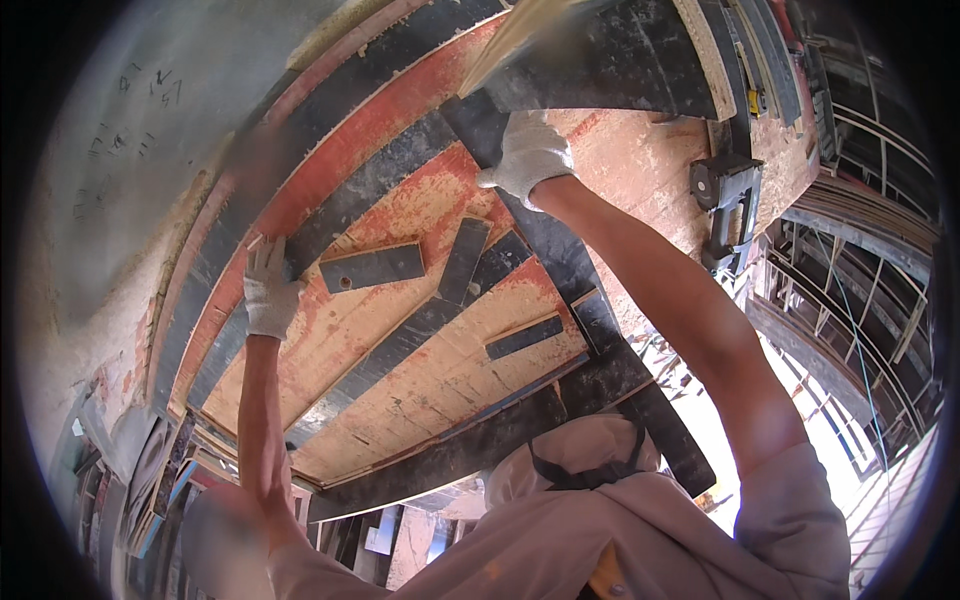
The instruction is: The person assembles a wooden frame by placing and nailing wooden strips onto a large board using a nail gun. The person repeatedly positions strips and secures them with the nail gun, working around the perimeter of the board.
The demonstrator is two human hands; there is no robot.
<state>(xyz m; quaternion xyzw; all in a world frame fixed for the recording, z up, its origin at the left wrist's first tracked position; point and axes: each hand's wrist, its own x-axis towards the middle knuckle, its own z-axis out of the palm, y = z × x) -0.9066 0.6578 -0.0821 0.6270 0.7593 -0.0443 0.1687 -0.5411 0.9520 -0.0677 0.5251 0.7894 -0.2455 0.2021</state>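
Note:
A large tan and red wooden panel point(420, 400) with black strips spreads out in front of me. My left hand point(270, 290), in a white glove, lies on the curved red band point(215, 325) at the panel's left, fingers stretched out, beside the end of a curved black strip point(385, 175). Farther off, my right hand point(530, 158), also gloved, rests on a long black strip point(545, 232) with its thumb spread; its fingertips are partly hidden near a big black board point(620, 65). Between the hands lie loose short black boards point(372, 268), point(465, 258), and another small black board point(525, 337) sits nearer me.
A black metal fixture point(728, 190) stands at the panel's right edge, with a small yellow object point(756, 102) beyond it. A grey surface with handwritten marks point(130, 130) fills the far left. Stacked boards and metal racks point(850, 300) line the right side.

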